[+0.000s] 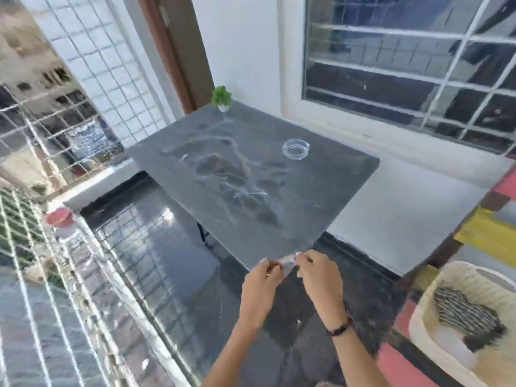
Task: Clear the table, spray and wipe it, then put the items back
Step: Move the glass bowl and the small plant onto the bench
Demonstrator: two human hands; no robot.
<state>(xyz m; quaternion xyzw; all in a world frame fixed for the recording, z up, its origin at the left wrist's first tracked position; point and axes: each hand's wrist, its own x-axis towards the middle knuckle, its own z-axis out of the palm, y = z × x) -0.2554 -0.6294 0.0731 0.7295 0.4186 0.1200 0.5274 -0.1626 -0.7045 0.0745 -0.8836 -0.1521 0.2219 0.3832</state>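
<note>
A dark grey marbled table [329, 191] stands against the white wall under a window. On it, a clear glass ashtray [295, 148] sits toward the right rear and a small green plant in a white pot [222, 98] stands at the far corner. My left hand [261, 286] and my right hand [319, 277] meet at the table's near corner, both pinching a small clear, crinkled item [287, 262] between them. What that item is, I cannot tell.
A cream woven chair [435, 331] with a striped cloth [466, 314] stands at the right. A balcony grille and netting [55, 121] run along the left, with a red pot [59, 216] by the ledge. The floor is glossy dark tile.
</note>
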